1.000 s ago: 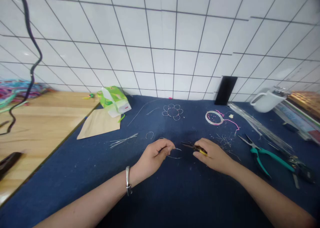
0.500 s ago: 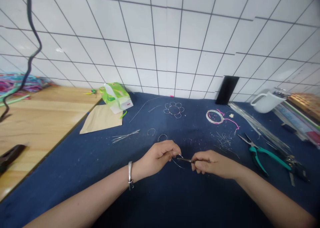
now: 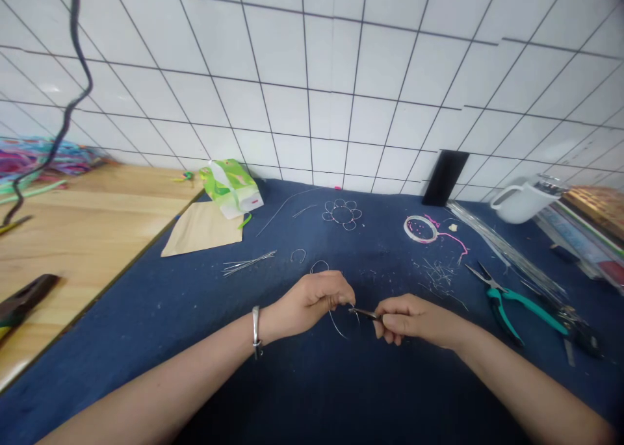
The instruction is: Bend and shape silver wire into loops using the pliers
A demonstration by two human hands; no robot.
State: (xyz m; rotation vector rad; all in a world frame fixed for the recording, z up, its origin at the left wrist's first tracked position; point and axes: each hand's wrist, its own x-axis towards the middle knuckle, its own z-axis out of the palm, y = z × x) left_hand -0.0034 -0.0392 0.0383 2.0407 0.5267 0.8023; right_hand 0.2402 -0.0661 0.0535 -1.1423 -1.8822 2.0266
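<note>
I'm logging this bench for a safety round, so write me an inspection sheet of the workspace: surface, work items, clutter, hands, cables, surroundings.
Surface: dark blue covering, beside a wooden top on the left.
Work items: thin wire and small pliers, both in hand; flower-shaped wire piece lying behind.
Clutter: loose wire snippets, teal-handled pliers with jaws apart, green packet.
Left hand: pinches the wire.
Right hand: holds the small pliers, tip near the left fingertips; whether they grip the wire is unclear.
Cables: dark cord hanging at left.
Surroundings: white tiled wall behind; white mug at right.
</note>
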